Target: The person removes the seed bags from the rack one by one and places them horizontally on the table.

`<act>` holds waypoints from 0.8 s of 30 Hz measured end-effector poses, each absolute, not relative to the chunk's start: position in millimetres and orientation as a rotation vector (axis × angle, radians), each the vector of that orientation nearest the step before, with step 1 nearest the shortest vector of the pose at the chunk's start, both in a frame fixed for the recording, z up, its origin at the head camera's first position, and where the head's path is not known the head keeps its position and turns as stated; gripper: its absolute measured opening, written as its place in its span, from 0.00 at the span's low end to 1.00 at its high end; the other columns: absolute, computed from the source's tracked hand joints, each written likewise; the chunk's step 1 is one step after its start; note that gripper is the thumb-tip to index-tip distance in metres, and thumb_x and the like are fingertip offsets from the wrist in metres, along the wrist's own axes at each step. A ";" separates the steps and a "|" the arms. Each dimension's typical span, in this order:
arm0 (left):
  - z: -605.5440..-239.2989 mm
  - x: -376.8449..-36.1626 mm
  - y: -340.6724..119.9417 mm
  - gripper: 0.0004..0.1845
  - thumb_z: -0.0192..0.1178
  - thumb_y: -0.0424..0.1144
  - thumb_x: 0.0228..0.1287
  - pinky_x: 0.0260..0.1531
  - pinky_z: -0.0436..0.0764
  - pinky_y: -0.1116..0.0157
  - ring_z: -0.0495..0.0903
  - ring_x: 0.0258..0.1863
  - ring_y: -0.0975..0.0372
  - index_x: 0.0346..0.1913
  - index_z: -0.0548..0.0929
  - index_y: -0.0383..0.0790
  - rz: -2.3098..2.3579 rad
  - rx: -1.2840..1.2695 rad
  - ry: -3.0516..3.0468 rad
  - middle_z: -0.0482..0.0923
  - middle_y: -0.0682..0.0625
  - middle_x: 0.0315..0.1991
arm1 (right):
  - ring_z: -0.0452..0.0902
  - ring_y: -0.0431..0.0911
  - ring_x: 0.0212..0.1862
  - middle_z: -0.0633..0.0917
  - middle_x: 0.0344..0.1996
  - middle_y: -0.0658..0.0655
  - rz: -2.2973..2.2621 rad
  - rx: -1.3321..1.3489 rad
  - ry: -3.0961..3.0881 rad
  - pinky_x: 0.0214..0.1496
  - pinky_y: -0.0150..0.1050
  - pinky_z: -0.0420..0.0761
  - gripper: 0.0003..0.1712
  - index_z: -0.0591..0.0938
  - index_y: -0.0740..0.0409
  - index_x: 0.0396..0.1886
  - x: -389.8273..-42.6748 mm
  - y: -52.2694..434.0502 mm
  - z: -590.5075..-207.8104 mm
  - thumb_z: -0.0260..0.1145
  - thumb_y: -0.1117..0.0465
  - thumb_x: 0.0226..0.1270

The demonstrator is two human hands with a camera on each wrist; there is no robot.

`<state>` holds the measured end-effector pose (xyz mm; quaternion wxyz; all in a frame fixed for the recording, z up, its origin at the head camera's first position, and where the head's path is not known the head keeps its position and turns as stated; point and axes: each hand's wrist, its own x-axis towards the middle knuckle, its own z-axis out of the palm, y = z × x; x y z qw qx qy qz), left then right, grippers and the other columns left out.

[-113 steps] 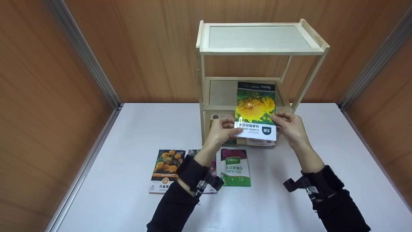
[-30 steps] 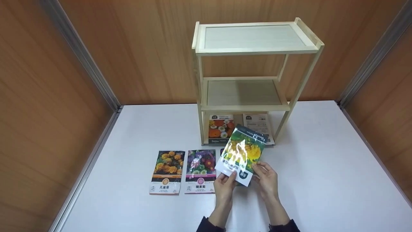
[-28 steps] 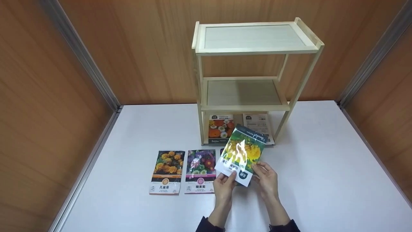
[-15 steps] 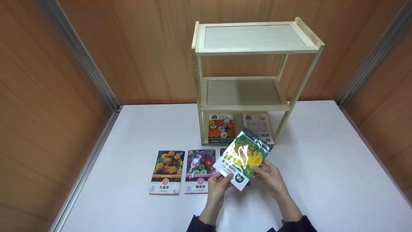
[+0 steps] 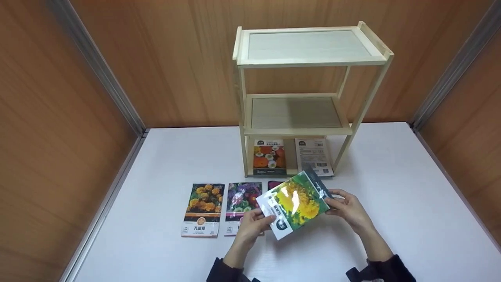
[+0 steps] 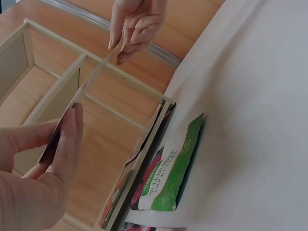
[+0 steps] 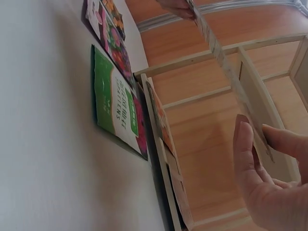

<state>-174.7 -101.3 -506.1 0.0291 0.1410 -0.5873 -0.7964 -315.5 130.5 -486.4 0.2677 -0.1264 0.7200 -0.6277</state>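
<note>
I hold a glossy seed packet [image 5: 296,202] with a yellow flower on it, above the white table [image 5: 391,219]. It is tilted, with its white label end toward me. My left hand [image 5: 261,217] pinches the packet's lower left end; my right hand [image 5: 333,203] pinches its right end. In the left wrist view the packet [image 6: 90,82] shows edge-on between the left hand [image 6: 65,139] and the right hand [image 6: 126,45]. The right wrist view shows the same thin packet [image 7: 225,67] pinched by the right hand [image 7: 255,144]. Under it lies a green and magenta packet [image 6: 168,178], partly hidden.
A pale wooden shelf unit [image 5: 313,62] stands at the back of the table, its two upper shelves bare. Below it lie an orange-flower packet [image 5: 269,157] and a white packet [image 5: 314,156]. A marigold packet [image 5: 202,209] and a purple-flower packet [image 5: 243,197] lie at the front left.
The yellow-flower packet came down from in front of the shelf to low over the table. In the last second it turned clockwise toward lying crosswise, and my hands moved apart to its ends.
</note>
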 end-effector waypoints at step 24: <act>-510.1 -186.4 -96.2 0.26 0.59 0.35 0.57 0.44 0.75 0.61 0.78 0.43 0.56 0.56 0.66 0.24 -2.579 0.533 -1.255 0.76 0.41 0.46 | 0.80 0.46 0.30 0.83 0.32 0.62 -1.927 -0.112 1.936 0.34 0.36 0.80 0.16 0.71 0.75 0.45 -296.9 106.7 -498.9 0.59 0.72 0.58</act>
